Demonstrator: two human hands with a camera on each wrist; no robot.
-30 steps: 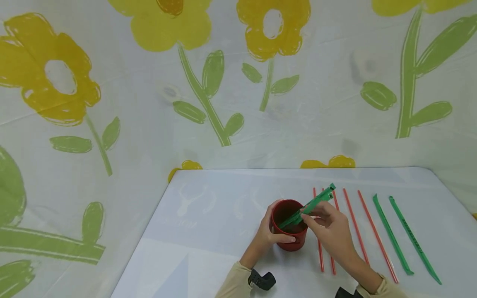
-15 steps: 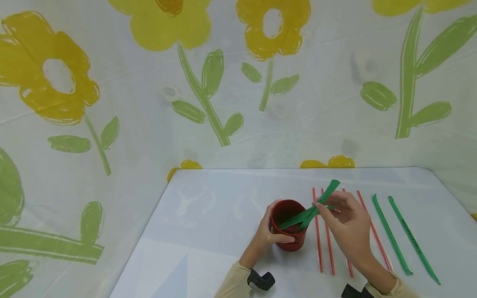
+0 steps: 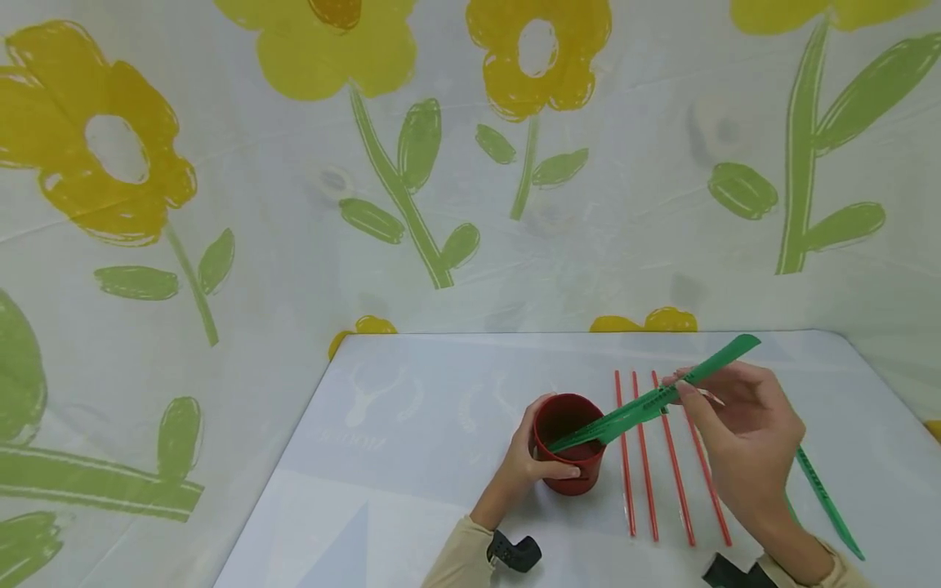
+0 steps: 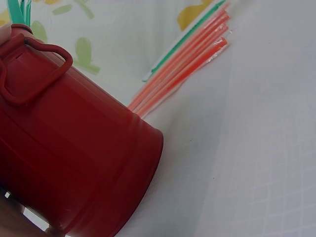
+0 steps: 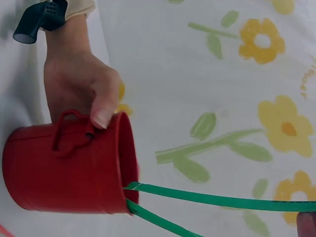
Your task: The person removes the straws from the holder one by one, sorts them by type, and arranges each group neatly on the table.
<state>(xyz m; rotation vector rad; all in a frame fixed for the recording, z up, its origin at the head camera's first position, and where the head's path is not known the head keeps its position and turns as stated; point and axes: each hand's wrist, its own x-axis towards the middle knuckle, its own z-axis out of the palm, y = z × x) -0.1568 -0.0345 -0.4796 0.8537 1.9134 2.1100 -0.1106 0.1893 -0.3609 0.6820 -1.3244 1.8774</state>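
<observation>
My left hand (image 3: 529,461) grips a red metal cup (image 3: 577,482) from its left side, thumb over the near rim. The cup has a small wire handle (image 5: 57,133), plain in the right wrist view. Between thumb and fingers, my right hand (image 3: 757,441) pinches green wrapped straws (image 3: 635,410), up and to the right of the cup. They slant down to the left, with their lower ends still inside the mouth. The right wrist view shows two green strips (image 5: 207,198) spreading apart from the rim. Only a fingertip (image 5: 307,224) of the right hand appears there.
Several red straws (image 3: 626,474) in clear wrap lie side by side on the white table (image 3: 397,465), right of the cup. Farther right, a green wrapped straw (image 3: 831,506) lies partly behind the right hand. A flowered cloth (image 3: 632,204) hangs behind the table.
My right hand has moved right, drawing the green straws farther out of the cup and lifting their upper ends. The left hand and the cup have stayed in place.
</observation>
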